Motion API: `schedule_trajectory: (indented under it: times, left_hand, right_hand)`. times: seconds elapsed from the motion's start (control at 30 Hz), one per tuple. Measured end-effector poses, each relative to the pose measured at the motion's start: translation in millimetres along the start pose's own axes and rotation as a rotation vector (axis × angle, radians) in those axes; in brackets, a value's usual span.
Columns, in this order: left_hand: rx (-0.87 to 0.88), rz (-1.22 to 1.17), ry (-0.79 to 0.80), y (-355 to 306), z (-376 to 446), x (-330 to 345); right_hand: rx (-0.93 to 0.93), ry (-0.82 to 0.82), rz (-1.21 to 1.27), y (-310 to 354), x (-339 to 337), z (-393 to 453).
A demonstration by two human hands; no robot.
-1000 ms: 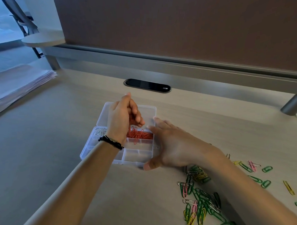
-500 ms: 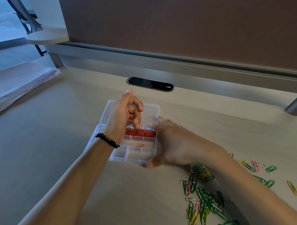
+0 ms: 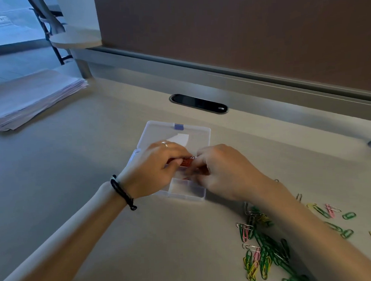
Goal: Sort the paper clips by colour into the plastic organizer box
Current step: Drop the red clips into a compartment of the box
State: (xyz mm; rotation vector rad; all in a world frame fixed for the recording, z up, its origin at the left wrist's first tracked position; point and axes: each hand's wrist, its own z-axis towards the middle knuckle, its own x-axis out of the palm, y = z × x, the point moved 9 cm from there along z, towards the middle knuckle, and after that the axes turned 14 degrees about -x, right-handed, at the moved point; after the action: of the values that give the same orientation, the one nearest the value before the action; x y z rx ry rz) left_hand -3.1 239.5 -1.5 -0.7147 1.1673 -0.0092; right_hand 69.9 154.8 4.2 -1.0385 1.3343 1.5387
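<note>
Pinched between the curled fingers of the left hand (image 3: 155,164) is a small bunch of red paper clips (image 3: 186,162), held over the clear plastic organizer box (image 3: 182,192); the bunch's long axis cannot be made out, as most of it is covered by fingers. Just beside it, the right hand (image 3: 225,170) is curled over the box, but whether anything is gripped cannot be told, since its fingertips are blurred. The box is set on the beige desk (image 3: 97,164), long axis running away from the person, its lid (image 3: 192,131) laid open on the far side. Most compartments are hidden by both hands. A loose heap of green, yellow and pink paper clips (image 3: 266,253) is spread at the lower right, partly cut off by the frame edge.
</note>
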Motion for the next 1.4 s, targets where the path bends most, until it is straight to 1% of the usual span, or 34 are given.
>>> schedule_trajectory:
  times: [0.07,0.13,0.2,0.27,0.33,0.4,0.5,0.63,0.7,0.77,0.87,0.93,1.17,1.23,1.3,1.37,1.4]
  left_hand:
    - [-0.010,-0.013,-0.021,4.6,-3.6,-4.2]
    - [0.012,-0.003,-0.029,3.7,-7.8,-6.7]
    - [0.041,-0.010,-0.052,0.7,-12.3,-10.4]
    - [0.031,-0.027,-0.091,3.2,-13.8,-14.9]
    - [0.009,-0.041,-0.093,9.1,-13.3,-14.5]
    - [-0.007,-0.052,-0.089,13.0,-13.1,-13.6]
    - [-0.023,-0.064,-0.106,14.9,-14.2,-14.9]
    - [-0.040,-0.088,-0.098,16.8,-14.8,-13.0]
    - [-0.045,-0.084,-0.102,17.8,-14.6,-12.9]
    - [-0.043,-0.070,-0.107,17.7,-14.0,-12.0]
    - [-0.039,-0.048,-0.121,15.7,-14.1,-12.3]
    - [-0.038,-0.036,-0.124,15.2,-14.6,-12.4]
    - [-0.032,-0.050,-0.108,12.4,-14.0,-12.1]
    - [-0.040,-0.053,-0.106,12.6,-14.0,-11.4]
    - [-0.047,-0.055,-0.109,13.7,-13.7,-11.3]
    - [-0.051,-0.057,-0.108,13.7,-13.7,-10.7]
    - [-0.050,-0.054,-0.105,12.8,-13.2,-9.8]
  right_hand:
    - [-0.036,0.038,-0.076,3.9,7.7,3.3]
    - [-0.049,0.046,-0.098,5.5,9.8,2.6]
    - [-0.061,0.031,-0.099,7.9,9.7,0.7]
    - [-0.065,0.000,-0.110,10.6,9.2,-1.6]
    - [-0.017,-0.031,-0.071,9.7,7.9,-3.6]
    - [0.089,-0.054,0.033,2.1,7.3,-5.5]
    - [0.219,-0.021,0.153,-9.0,12.8,-4.4]
    - [0.275,0.058,0.196,-13.0,19.3,2.4]
    - [0.277,0.066,0.238,-14.7,20.4,3.3]
    - [0.260,0.015,0.296,-15.8,15.7,1.0]
    - [0.282,-0.153,0.375,-29.4,-1.2,-6.9]
    - [0.302,-0.240,0.337,-41.8,-13.4,-10.3]
    - [0.254,-0.236,0.295,-45.5,-20.7,-6.3]
    - [0.195,-0.183,0.287,-38.9,-21.6,-9.0]
    - [0.118,-0.051,0.250,-22.2,-13.0,-8.9]
    - [0.082,0.059,0.126,-9.5,-1.3,-7.2]
    - [0.083,0.082,0.052,-7.1,2.1,-6.6]
